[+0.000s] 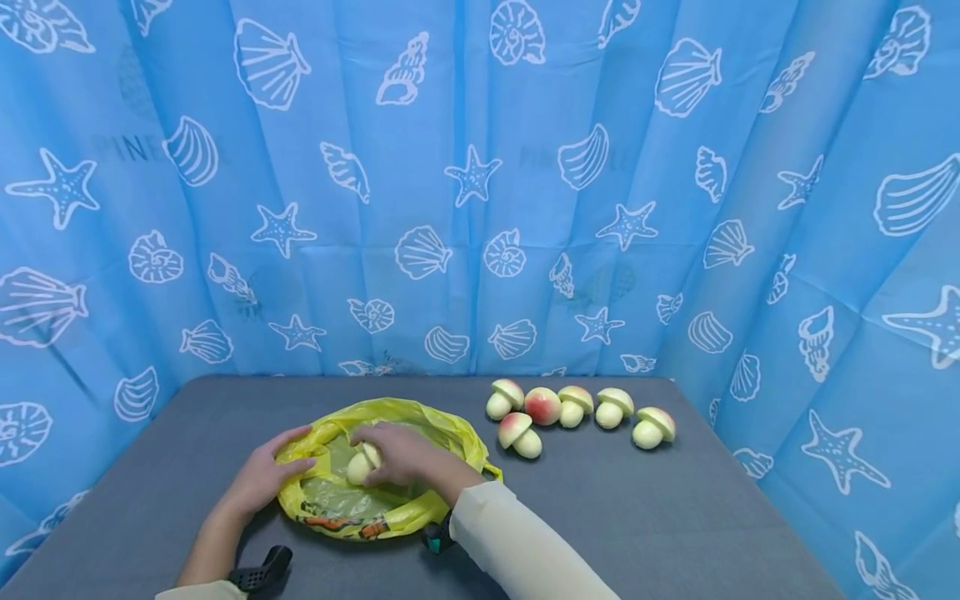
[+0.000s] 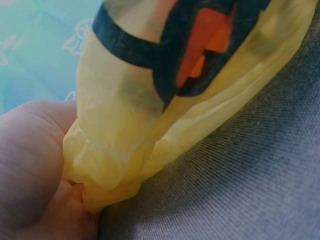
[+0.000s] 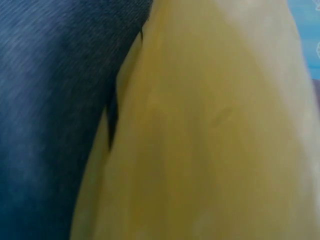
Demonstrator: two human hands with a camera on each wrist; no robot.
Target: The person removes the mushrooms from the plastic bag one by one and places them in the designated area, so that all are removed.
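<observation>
A yellow plastic bag [image 1: 442, 427] lies on the table with its mouth spread wide, dark and orange print on its near side. At its left rim my left hand [image 1: 264, 477] grips the plastic; the left wrist view shows the bunched bag [image 2: 115, 165] against that hand [image 2: 30, 165]. My right hand [image 1: 405, 454] reaches into the mouth and holds a pale toy mushroom [image 1: 360, 468], partly hidden by the fingers. In the right wrist view the bag's side [image 3: 200, 140] fills most of the picture, and the hand is out of sight.
Several toy mushrooms with reddish caps [image 1: 542, 406] stand or lie in a loose group at the table's back right. The grey table [image 1: 637, 517] ends at a blue curtain [image 1: 465, 208] with white shell prints, which also runs along both sides.
</observation>
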